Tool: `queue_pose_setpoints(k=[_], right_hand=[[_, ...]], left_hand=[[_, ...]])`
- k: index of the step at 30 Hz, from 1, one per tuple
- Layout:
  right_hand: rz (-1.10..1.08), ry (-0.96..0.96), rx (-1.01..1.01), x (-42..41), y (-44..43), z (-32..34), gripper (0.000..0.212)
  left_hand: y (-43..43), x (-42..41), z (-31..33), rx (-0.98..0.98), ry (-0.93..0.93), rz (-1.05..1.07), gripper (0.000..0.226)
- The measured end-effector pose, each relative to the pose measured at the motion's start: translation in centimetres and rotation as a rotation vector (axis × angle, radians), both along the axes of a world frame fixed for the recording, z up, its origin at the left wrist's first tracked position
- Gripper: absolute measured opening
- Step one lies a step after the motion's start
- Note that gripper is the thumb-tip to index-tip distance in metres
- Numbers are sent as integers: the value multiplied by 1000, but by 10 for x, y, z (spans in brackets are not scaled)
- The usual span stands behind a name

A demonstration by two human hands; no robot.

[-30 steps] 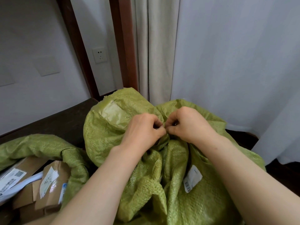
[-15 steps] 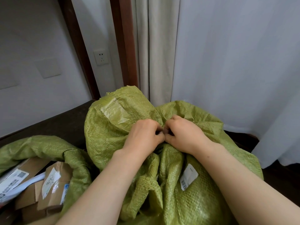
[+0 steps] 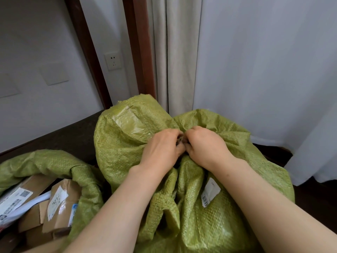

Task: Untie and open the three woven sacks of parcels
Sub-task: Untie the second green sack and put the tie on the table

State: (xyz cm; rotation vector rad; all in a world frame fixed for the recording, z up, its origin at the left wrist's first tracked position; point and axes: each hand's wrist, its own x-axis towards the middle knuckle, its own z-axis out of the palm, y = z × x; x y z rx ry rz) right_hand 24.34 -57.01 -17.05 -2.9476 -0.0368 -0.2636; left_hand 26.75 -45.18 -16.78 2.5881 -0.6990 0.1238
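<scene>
A green woven sack (image 3: 209, 220) stands in front of me, its neck gathered tight in the middle. My left hand (image 3: 160, 150) and my right hand (image 3: 206, 147) meet at that bunched neck, fingers closed on a dark tie (image 3: 181, 141) that shows only as a sliver between them. The knot itself is hidden by my fingers. A white barcode label (image 3: 209, 191) and a patch of clear tape (image 3: 130, 122) sit on the sack. At the lower left a second green sack (image 3: 54, 161) lies open, with cardboard parcels (image 3: 60, 203) showing inside.
A dark wooden floor (image 3: 69, 136) runs behind the sacks. A white wall with a socket (image 3: 113, 60) and a brown door frame (image 3: 87, 52) stand at the back. Pale curtains (image 3: 255, 70) hang close behind the tied sack on the right.
Both hands have stayed pinched together on the sack's neck. The sack and hands sit slightly lower in view, and the fingers have shifted a little on the tie.
</scene>
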Motion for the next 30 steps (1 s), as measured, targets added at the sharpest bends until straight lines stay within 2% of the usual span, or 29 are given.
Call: queue_pose_setpoints(k=[2, 6, 11, 18, 22, 25, 30], right_hand=[[15, -32, 5, -3, 0, -1, 24], [-2, -92, 24, -7, -2, 0, 24], [-22, -74, 77, -6, -6, 0, 23], [3, -78, 76, -4, -5, 1, 25], [-7, -129, 247, -5, -13, 9, 17], [-16, -126, 349, -5, -17, 14, 13], [2, -91, 253, 0, -12, 4, 19]], left_hand=[[0, 1, 0, 0, 8, -25, 37], [-4, 3, 2, 62, -56, 14, 26], [0, 3, -1, -30, -34, -7, 27], [2, 5, 0, 48, -92, -38, 26], [-1, 4, 4, -103, -182, -51, 23], [-2, 5, 4, -131, -206, -64, 22], [3, 4, 0, -175, -172, -12, 23]])
